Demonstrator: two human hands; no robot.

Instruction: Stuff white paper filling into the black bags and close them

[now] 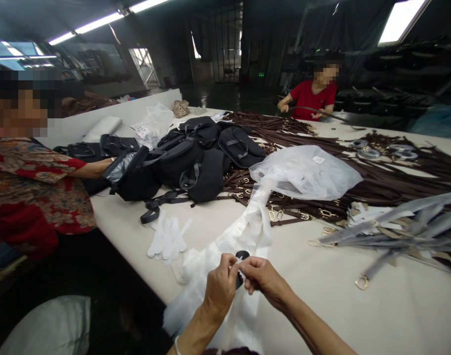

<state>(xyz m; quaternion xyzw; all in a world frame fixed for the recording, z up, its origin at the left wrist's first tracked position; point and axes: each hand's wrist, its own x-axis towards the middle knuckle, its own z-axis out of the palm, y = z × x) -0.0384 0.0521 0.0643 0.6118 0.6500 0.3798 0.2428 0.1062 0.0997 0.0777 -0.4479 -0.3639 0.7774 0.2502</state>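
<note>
The grips of your left hand (220, 291) and right hand (264, 281) clamp a small curved black piece (242, 255), just above a crumpled white plastic bag (210, 281) on the long white bench (295, 296).

Fluorescent tubes (95, 23) across dark ceiling; bright skylight (401, 19) top R. Far end: barred metal gate (225, 44), lit doorway (144, 66) to L. Dark shiny floor (229, 96), dark racks (395, 93) along R side.
</note>
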